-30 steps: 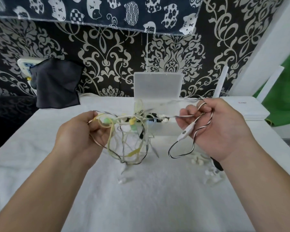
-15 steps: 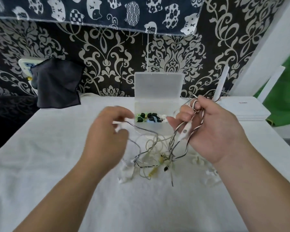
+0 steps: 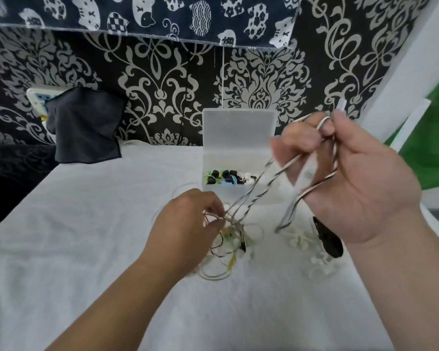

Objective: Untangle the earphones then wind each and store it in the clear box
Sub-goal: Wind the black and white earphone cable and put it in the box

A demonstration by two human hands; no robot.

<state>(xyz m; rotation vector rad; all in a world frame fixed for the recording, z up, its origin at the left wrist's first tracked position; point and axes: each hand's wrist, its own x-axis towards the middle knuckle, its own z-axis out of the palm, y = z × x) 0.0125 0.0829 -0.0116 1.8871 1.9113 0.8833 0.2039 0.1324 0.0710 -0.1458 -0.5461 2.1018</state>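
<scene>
A tangle of thin earphone cables (image 3: 228,247), cream, yellow and black, lies on the white cloth in front of the clear box (image 3: 235,192). My left hand (image 3: 188,224) is low over the tangle and pinches strands at its top. My right hand (image 3: 352,178) is raised to the right of the box and grips loops of a black-and-white striped earphone cable (image 3: 261,191) with its white inline remote. That striped cable runs down from my right hand into the tangle. The box stands open, lid up, with several wound earphones inside.
Small white cable ties (image 3: 299,243) and a black object (image 3: 327,239) lie on the cloth under my right hand. A dark cloth (image 3: 86,127) hangs at the back left. A white flat box (image 3: 423,214) sits at the table's right edge.
My left hand dropped from chest height to the cloth, setting the tangle down. My right hand rose and pulled the striped cable up and right, stretching it from the tangle.
</scene>
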